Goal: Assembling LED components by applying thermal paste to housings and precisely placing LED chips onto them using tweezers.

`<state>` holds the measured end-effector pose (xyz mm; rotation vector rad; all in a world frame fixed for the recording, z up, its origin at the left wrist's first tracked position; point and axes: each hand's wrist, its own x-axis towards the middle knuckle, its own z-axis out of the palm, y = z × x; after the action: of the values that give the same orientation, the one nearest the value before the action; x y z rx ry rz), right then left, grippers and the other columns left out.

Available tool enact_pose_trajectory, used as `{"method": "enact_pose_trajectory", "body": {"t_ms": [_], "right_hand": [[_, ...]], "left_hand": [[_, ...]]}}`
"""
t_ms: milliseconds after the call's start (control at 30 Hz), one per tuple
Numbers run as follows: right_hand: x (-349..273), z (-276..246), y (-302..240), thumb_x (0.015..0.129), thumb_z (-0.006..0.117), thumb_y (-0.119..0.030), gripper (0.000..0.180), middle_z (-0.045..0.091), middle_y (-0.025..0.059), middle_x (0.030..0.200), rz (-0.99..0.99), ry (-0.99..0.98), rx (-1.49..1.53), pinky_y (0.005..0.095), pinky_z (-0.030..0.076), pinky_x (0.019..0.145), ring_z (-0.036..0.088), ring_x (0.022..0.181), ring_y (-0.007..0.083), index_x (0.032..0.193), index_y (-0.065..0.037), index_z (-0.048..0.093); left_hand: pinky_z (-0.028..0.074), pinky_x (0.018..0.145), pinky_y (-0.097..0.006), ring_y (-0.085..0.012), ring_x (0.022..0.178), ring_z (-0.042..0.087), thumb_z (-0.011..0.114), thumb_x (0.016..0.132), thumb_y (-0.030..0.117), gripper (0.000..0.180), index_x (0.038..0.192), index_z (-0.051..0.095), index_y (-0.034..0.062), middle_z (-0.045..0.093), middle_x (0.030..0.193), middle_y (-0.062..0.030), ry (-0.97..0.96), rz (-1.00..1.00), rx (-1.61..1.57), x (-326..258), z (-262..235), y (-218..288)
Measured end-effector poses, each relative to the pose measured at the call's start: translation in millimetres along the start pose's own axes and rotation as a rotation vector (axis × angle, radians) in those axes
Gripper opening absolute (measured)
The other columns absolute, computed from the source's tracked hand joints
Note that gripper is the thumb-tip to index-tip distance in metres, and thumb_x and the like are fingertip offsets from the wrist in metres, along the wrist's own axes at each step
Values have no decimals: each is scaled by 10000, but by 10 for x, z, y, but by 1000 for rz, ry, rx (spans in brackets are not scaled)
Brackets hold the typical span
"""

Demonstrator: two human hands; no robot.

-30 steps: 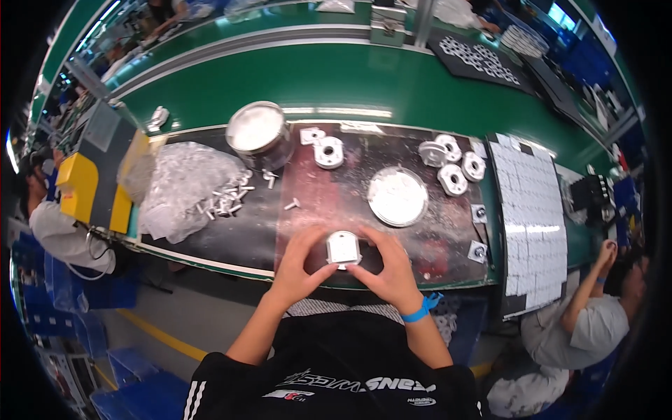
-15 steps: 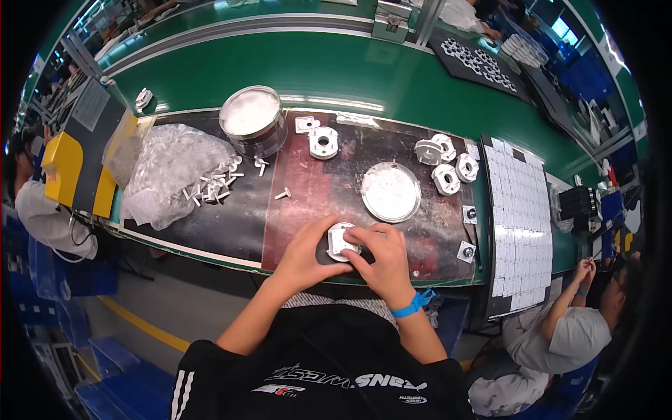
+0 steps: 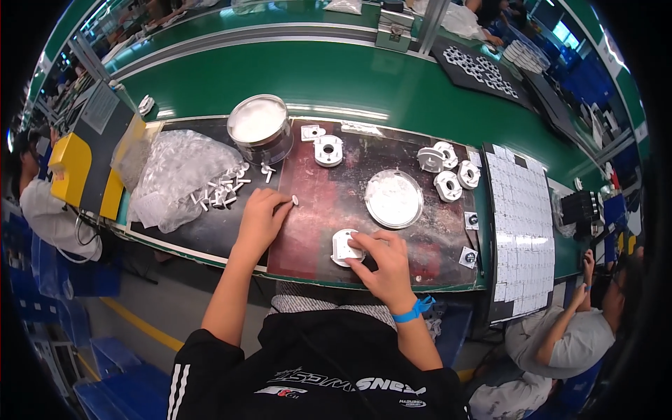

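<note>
My left hand has its fingertips closed on a small white flat-headed pin near the middle of the dark red mat. At the front of the mat, my right hand grips a round white housing between thumb and fingers. Behind it lies a clear round dish of white matter. Loose white pins are piled left of my left hand, beside a clear plastic bag of more pins.
A clear tub with white contents stands at the back left. White ring-shaped housings sit behind and at the right. A board of white pieces lines the right side; a yellow and grey machine stands left. A person sits at right.
My left hand has left the housing and moved left and away from me to the single pin on the mat. My right hand still holds the housing, slightly shifted right.
</note>
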<state>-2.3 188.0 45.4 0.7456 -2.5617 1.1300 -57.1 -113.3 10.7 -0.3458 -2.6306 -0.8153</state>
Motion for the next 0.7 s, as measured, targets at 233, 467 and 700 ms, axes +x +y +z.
{"method": "enact_pose_trajectory", "body": {"t_ms": [233, 467, 700], "right_hand": [[58, -17, 40, 715, 928, -210, 853, 610, 154, 1414, 6, -38, 94, 455, 464, 1086, 568, 1275, 359, 1471, -89, 553], [29, 150, 85, 723, 923, -211, 913, 634, 142, 1398, 63, -124, 272, 455, 444, 1107, 574, 1297, 367, 1520, -98, 492], [3, 163, 108, 699, 947, -158, 986, 636, 146, 1392, 90, -134, 289, 431, 476, 1092, 615, 1280, 330, 1548, -90, 449]], "left_hand": [[492, 758, -222, -75, 822, 616, 697, 1011, 69, 148, 1144, 693, 4, 700, 967, -12, 37, -666, -1531, -198, 135, 469], [508, 767, -210, -51, 859, 650, 729, 995, 84, 211, 1183, 715, -12, 744, 1004, -33, -71, -651, -1366, -269, 311, 735], [421, 640, -166, -15, 726, 571, 717, 1012, 137, 174, 1125, 715, 4, 712, 917, 10, -156, -678, -1408, -254, 398, 679]]}}
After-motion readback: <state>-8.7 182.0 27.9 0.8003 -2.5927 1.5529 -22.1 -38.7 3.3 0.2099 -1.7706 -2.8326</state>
